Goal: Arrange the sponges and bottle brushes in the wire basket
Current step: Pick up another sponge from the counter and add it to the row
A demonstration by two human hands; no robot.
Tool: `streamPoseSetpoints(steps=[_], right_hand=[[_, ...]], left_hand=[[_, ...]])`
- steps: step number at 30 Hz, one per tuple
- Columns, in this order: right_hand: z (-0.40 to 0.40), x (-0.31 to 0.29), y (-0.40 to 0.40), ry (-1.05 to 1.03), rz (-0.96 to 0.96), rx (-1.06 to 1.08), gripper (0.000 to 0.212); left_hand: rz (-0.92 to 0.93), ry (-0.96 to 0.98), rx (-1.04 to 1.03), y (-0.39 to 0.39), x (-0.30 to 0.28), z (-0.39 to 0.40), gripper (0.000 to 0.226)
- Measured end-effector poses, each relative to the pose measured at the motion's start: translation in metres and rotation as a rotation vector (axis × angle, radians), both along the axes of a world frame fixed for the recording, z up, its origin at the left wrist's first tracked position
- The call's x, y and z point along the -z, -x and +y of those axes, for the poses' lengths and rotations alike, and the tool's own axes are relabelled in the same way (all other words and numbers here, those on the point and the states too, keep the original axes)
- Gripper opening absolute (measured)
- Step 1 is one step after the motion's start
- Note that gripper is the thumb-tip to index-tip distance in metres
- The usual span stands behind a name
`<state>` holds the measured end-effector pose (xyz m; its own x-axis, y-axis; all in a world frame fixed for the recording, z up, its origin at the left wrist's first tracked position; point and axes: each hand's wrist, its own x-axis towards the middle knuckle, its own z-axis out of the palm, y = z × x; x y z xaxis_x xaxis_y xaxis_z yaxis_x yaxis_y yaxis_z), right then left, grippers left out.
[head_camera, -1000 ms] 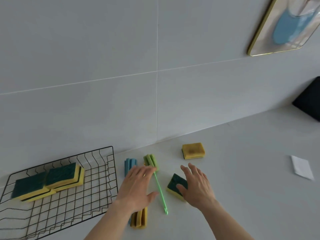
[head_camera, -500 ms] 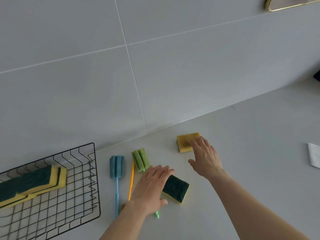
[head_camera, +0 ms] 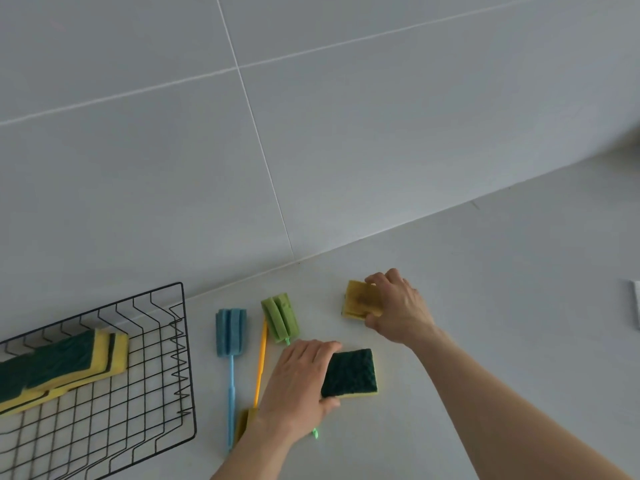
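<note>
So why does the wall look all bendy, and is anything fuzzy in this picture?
In the head view the wide lens bends the wall's tile lines and the counter edge; the top right corner is smeared with blur, and the white thing at the right edge is cut off; light is soft, without glare, so the hands, the left hand and right hand, cast faint shadows.

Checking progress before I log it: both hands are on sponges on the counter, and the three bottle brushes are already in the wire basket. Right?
Not quite. The head view shows the blue brush, green brush and orange brush on the counter, right of the wire basket, which holds only sponges. The left hand and right hand are indeed on sponges.
</note>
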<state>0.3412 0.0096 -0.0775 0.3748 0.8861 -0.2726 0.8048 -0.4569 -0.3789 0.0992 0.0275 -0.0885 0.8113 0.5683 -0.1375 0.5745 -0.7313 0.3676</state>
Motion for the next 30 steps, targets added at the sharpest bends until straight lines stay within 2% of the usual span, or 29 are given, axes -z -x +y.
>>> streamPoseSetpoints(steps=[4, 7, 12, 15, 18, 22, 24, 26, 30], right_hand=[[-0.003, -0.012, 0.003, -0.057, 0.201, 0.07, 0.046], [-0.006, -0.024, 0.006, -0.035, 0.442, 0.125, 0.028], [-0.011, -0.047, 0.02, 0.067, 0.624, 0.084, 0.034], [-0.019, -0.052, 0.029, 0.13, 0.717, 0.085, 0.045], [-0.028, -0.052, 0.035, 0.143, 0.696, 0.104, 0.049], [-0.048, -0.051, 0.037, -0.063, 0.494, 0.104, 0.051], [-0.06, -0.049, 0.035, -0.1, 0.406, 0.006, 0.067], [-0.069, -0.046, 0.034, -0.052, 0.329, -0.122, 0.08], [-0.077, -0.033, 0.036, -0.016, 0.192, -0.253, 0.085]], left_hand=[[-0.074, 0.038, -0.066, 0.004, -0.007, -0.001, 0.09], [-0.167, 0.021, -0.169, 0.008, -0.019, 0.006, 0.093], [-0.185, -0.028, -0.179, 0.007, -0.038, 0.017, 0.109], [-0.153, -0.058, -0.089, 0.005, -0.044, 0.011, 0.1], [-0.176, -0.062, -0.102, 0.003, -0.043, -0.002, 0.084], [-0.173, -0.056, -0.115, 0.003, -0.032, -0.018, 0.08], [-0.16, -0.04, -0.131, 0.001, -0.028, -0.021, 0.081], [-0.156, -0.013, -0.145, -0.004, -0.026, -0.021, 0.079], [-0.078, 0.008, -0.122, -0.011, -0.023, -0.015, 0.08]])
